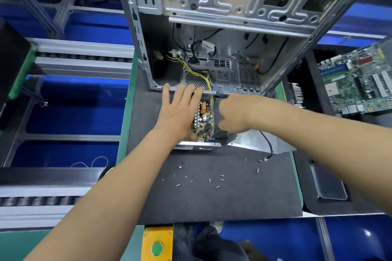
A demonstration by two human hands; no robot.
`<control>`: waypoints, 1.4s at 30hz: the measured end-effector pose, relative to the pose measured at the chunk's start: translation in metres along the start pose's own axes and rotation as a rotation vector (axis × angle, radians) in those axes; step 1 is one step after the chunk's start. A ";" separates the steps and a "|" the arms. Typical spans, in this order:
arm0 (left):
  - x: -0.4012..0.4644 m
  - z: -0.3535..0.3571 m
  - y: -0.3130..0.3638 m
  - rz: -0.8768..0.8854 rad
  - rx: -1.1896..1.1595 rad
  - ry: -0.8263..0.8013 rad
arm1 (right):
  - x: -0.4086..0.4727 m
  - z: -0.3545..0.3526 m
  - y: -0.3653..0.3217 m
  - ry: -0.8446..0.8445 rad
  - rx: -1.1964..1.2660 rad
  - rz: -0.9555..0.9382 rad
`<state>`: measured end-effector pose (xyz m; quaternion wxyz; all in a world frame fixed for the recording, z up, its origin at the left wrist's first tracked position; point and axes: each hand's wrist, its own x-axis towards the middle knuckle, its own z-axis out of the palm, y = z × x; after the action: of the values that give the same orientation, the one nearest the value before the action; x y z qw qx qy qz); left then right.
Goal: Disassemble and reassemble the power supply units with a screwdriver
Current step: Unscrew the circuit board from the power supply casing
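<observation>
Opened grey metal power supply unit (202, 122), circuit board exposed, sits on dark grey foam mat (212, 197), just near of the open silver steel computer case (212, 17). Left hand (180, 110) lies flat on the unit's left side, fingers straight and spread, tips touching case's near rail. Right hand (233, 112) curled at the unit's right edge, blurred; what it grips cannot tell, a bit of yellow shows under it. Yellow-black wire bundle (199, 74) runs from unit into case. Small silver screws (212, 178) scattered on mat nearer. Green motherboard (356, 82) far right. Yellow box with green button (157, 243) at near edge.
</observation>
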<state>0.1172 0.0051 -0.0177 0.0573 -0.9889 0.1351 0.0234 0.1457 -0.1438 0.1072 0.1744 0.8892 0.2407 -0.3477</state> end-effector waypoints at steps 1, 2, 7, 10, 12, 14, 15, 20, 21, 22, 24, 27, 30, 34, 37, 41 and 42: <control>0.000 0.000 0.000 0.000 -0.004 -0.002 | -0.006 0.002 0.004 0.008 -0.067 -0.041; 0.001 0.001 0.000 0.000 -0.006 -0.002 | -0.012 0.004 0.007 0.041 -0.179 -0.099; 0.002 0.003 0.000 -0.009 -0.017 0.007 | -0.018 0.008 0.002 0.239 -0.663 -0.402; 0.001 0.006 -0.001 -0.002 -0.012 0.030 | -0.006 0.008 -0.012 0.201 -0.544 -0.280; 0.002 0.007 -0.001 -0.005 -0.004 0.035 | 0.003 0.001 -0.017 0.107 -0.355 -0.126; 0.001 0.006 0.000 -0.005 -0.010 0.023 | 0.010 -0.003 -0.013 -0.016 -0.036 -0.011; 0.001 0.005 0.000 -0.002 -0.016 0.023 | 0.012 -0.004 -0.007 -0.104 0.039 0.051; 0.000 0.003 0.000 -0.003 -0.017 0.015 | 0.014 0.003 0.016 -0.432 0.580 0.276; 0.000 0.004 0.000 -0.005 -0.022 0.018 | 0.013 0.004 0.016 -0.397 0.491 0.239; 0.001 0.004 0.000 -0.006 -0.021 0.023 | 0.014 0.004 0.015 -0.337 0.377 0.199; 0.000 0.003 -0.001 0.002 -0.019 0.017 | 0.012 0.000 0.007 -0.152 0.135 0.077; 0.000 0.004 -0.001 0.006 -0.024 0.024 | 0.006 0.003 -0.004 0.070 -0.251 -0.125; 0.001 0.004 -0.001 0.001 -0.025 0.020 | -0.001 0.004 -0.005 0.236 -0.553 -0.380; 0.000 0.002 0.000 -0.004 -0.029 0.010 | -0.007 0.007 0.006 0.250 -0.496 -0.386; 0.000 0.003 0.000 -0.007 -0.034 0.018 | 0.001 0.011 0.006 0.216 -0.141 -0.153; 0.000 0.002 0.000 -0.004 -0.033 0.013 | 0.000 0.007 0.009 0.196 0.033 -0.143; 0.000 0.003 0.000 -0.006 -0.032 0.015 | -0.001 0.007 0.009 0.206 0.031 -0.171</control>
<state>0.1171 0.0051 -0.0204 0.0406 -0.9902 0.1320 0.0182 0.1460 -0.1552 0.1041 0.1047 0.8990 0.3270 -0.2720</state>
